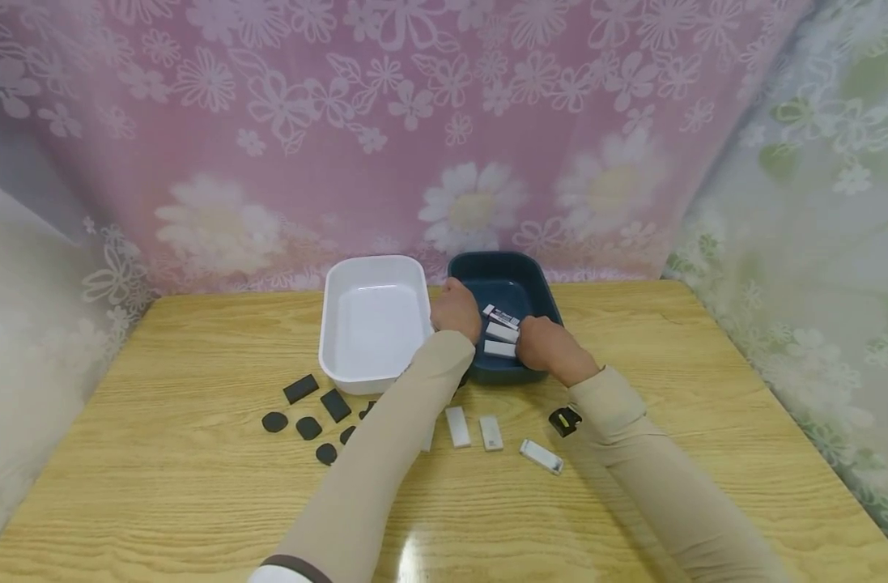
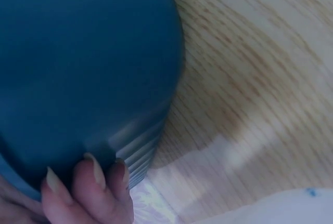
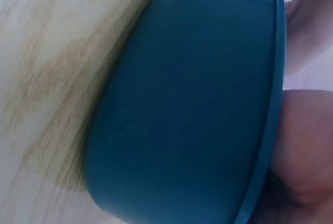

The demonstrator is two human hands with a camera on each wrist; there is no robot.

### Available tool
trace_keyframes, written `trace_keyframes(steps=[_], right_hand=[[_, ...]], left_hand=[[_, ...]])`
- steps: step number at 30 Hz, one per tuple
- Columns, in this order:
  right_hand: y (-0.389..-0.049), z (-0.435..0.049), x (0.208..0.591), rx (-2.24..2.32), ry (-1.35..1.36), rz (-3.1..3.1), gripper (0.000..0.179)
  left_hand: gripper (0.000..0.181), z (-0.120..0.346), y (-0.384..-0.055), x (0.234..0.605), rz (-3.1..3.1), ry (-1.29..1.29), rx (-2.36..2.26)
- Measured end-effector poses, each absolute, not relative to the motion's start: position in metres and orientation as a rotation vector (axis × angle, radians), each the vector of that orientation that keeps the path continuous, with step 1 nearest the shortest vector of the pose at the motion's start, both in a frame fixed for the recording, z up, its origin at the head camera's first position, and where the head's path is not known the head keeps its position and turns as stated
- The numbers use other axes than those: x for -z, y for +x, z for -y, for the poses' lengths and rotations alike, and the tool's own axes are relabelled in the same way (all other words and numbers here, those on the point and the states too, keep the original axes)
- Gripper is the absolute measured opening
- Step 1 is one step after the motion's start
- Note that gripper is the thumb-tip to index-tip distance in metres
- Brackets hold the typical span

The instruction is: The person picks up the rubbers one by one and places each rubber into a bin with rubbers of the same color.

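A dark blue basin (image 1: 503, 263) stands on the table at the centre right. My left hand (image 1: 456, 309) grips its left side; curled fingertips (image 2: 96, 182) press against the outer wall in the left wrist view. At the front right side, my right hand (image 1: 553, 348) holds the rim, its fingers mostly hidden. The right wrist view shows the heel of this hand (image 3: 307, 141) over the rim. Inside the basin, beside the right hand, lie a labelled eraser (image 1: 500, 317) and two white blocks (image 1: 499, 349).
A white basin (image 1: 374, 324) stands left of the blue one. Black rectangular blocks (image 1: 301, 389) and round black pieces (image 1: 274, 422) lie at the front left. White blocks (image 1: 458, 427), a white bar (image 1: 541, 457) and a small black object (image 1: 563, 420) lie in front.
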State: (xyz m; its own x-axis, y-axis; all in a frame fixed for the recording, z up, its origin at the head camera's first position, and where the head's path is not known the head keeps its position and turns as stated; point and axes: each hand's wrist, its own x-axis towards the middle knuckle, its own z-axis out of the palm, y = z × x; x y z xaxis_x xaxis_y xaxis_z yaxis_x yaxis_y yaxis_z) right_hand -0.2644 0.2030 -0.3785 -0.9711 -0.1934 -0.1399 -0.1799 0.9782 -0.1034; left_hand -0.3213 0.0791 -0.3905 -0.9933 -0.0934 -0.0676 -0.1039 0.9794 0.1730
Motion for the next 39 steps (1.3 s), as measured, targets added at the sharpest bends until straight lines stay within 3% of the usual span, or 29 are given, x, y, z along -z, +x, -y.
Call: trace_keyframes(steps=[10, 21, 29, 39], right_hand=[[-0.242, -0.215, 0.369, 0.415, -0.478, -3.108, 0.026], [-0.183, -0.246, 0.363, 0.705, -0.877, -3.204, 0.015], [-0.155, -0.261, 0.372, 0.563, -0.924, -3.126, 0.019], [-0.131, -0.25, 0.398, 0.49, -0.792, -2.892, 0.025]], left_hand=[[0.047, -0.083, -0.318, 0.394, -3.086, -0.141, -0.247], [0.048, -0.08, -0.319, 0.391, -3.112, -0.162, -0.266], [0.047, -0.079, -0.321, 0.391, -3.107, -0.155, -0.249], [0.047, -0.078, -0.319, 0.39, -3.122, -0.16, -0.262]])
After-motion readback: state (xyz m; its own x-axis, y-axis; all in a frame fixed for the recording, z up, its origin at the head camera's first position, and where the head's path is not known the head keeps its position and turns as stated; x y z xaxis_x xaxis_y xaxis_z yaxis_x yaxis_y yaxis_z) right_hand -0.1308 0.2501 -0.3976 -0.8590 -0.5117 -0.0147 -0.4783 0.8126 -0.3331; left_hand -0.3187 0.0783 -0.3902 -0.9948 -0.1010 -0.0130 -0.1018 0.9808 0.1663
